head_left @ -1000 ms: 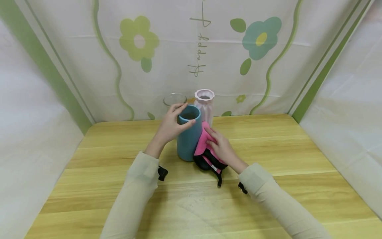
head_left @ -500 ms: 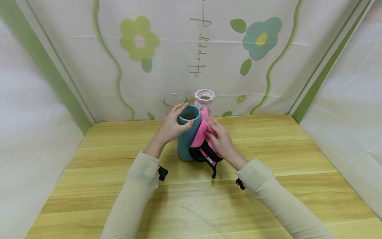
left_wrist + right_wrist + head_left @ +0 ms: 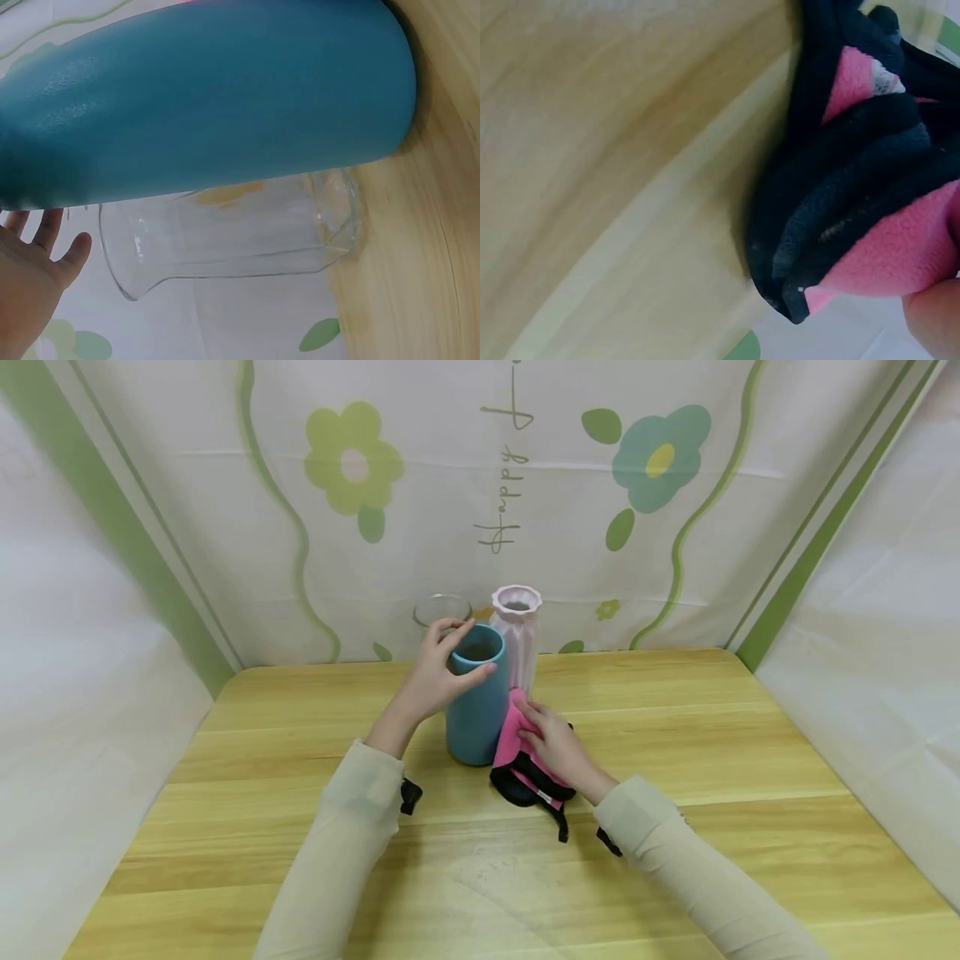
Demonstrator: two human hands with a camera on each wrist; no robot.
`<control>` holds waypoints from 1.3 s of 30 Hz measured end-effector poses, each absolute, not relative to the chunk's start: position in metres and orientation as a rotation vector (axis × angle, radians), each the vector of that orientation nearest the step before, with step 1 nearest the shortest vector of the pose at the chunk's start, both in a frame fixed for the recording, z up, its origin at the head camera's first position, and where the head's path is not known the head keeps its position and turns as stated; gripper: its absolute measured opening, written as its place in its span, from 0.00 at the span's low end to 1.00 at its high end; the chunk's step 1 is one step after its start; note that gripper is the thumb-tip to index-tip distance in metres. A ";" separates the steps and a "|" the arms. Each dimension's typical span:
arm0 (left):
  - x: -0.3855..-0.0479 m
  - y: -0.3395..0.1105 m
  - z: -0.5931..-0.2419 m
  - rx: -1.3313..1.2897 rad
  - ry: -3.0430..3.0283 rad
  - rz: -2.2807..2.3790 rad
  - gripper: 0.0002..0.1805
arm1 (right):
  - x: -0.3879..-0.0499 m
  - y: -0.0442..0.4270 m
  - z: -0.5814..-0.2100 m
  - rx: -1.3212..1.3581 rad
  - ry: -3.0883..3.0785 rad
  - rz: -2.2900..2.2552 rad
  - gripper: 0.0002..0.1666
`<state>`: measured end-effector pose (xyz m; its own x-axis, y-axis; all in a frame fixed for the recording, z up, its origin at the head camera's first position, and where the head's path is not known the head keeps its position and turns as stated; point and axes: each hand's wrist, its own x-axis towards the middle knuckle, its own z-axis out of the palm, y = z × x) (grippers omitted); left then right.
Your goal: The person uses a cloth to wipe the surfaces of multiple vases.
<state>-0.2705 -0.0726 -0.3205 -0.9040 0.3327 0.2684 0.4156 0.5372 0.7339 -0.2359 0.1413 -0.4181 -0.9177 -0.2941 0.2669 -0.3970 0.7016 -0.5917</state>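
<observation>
A tall blue vase [image 3: 476,718] stands upright on the table, its open mouth facing up. My left hand [image 3: 433,677] holds it near the rim, fingers on the far side and thumb across the near side. In my right hand [image 3: 555,743] is a folded pink fleece cloth [image 3: 510,735] with black edging, a black strap and a small white label. The cloth lies against the right side of the vase, low down. In the right wrist view, the black-edged folds of the fleece cloth [image 3: 900,255] hang close to the tabletop.
Behind the blue vase stand a pale pink fluted vase [image 3: 519,639] and a clear glass vase [image 3: 225,240], partly hidden in the head view. The wooden table [image 3: 675,727] ends at a white printed curtain [image 3: 450,468] at the back.
The pink fleece cloth rose along the vase's right side with my right hand, then came down lower than where it began. My left hand stays at the rim; the vase stands still.
</observation>
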 end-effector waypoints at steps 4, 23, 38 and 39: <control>-0.270 -0.074 -0.318 -0.643 -2.667 -1.292 0.43 | -0.238 0.140 -0.413 0.559 -2.730 1.038 0.31; -0.270 -0.076 -0.317 -0.675 -2.700 -1.312 0.41 | -0.236 0.127 -0.361 0.593 -2.338 1.238 0.32; -0.269 -0.073 -0.321 -0.621 -2.680 -1.331 0.42 | -0.235 0.137 -0.402 0.601 -2.699 1.043 0.30; -0.269 -0.073 -0.320 -0.624 -2.681 -1.325 0.42 | -0.234 0.138 -0.404 0.594 -2.755 1.008 0.30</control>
